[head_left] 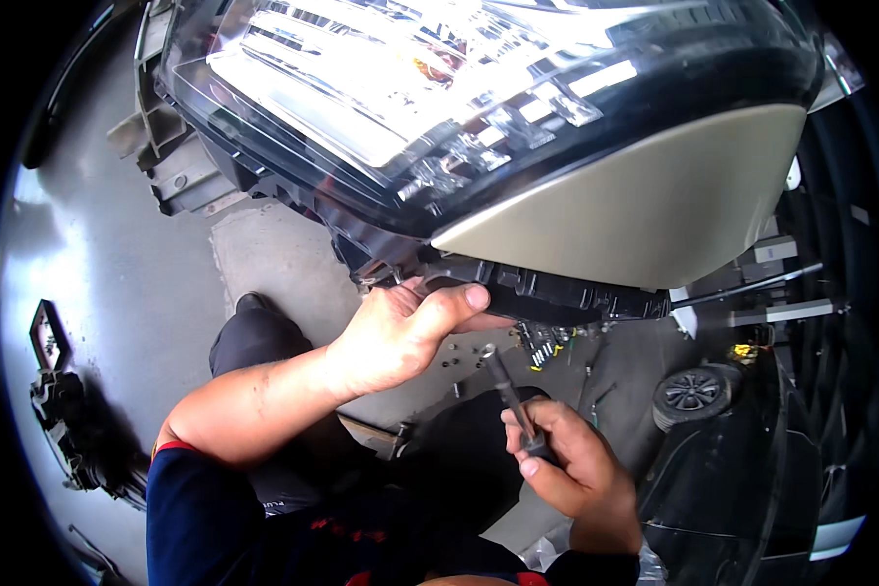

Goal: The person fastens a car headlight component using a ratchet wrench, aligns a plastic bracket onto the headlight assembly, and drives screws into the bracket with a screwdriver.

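Above my hands is a large car headlight (313, 107) with a clear lens, and a beige painted panel (645, 200) borders its lower right side. Along the underside of that panel runs a black plastic bracket (557, 298). My left hand (400, 327) grips the bracket's left part, thumb on top and the other fingers mostly hidden beneath it. Lower right, my right hand (576, 464) is closed around a socket driver (506, 386). Its metal socket end points up toward the bracket and stays apart from it. Part of the driver's handle is hidden in my palm.
Several small fasteners (452, 364) lie on the grey floor (98, 254) below. A wheel (693, 393) and dark body parts are at the right. Black parts (68, 430) lie far left, and a metal bracket (181, 166) stands left of the headlight. My knees are beneath my arms.
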The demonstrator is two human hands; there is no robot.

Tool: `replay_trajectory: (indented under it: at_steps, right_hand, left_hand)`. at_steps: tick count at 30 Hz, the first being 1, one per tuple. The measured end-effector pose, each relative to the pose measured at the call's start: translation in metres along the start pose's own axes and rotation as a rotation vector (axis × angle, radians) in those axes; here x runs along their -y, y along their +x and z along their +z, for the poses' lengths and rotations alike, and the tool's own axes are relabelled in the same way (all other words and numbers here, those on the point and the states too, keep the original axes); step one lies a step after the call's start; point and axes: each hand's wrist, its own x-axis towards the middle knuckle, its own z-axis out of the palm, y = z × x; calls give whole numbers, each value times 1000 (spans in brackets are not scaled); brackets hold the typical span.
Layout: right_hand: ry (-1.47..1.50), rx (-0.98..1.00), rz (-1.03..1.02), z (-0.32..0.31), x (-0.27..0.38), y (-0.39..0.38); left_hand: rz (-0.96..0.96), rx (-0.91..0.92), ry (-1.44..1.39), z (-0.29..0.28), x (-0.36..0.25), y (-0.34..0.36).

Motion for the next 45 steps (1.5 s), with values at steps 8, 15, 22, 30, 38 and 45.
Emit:
replay_trajectory:
  at_steps: [8,15,22,30,38,45]
  right_hand:
    - [248,-131,120,5,25,24]
    - [331,-105,28,8,9,35]
    - [699,1,-107,10,-21,36]
    - [750,-18,5,15,5,31]
    - [196,-265,-11,30,23,24]
    - [-466,-514,-18,51,44,36]
  left_hand:
    - [91,139,-414,8,12,2]
    - [130,194,-63,0,10,-2]
    - [126,223,113,-2,5,-1]
    - [357,157,140,1,21,6]
    - [501,106,213,2,20,6]
    - [429,147,142,1,25,7]
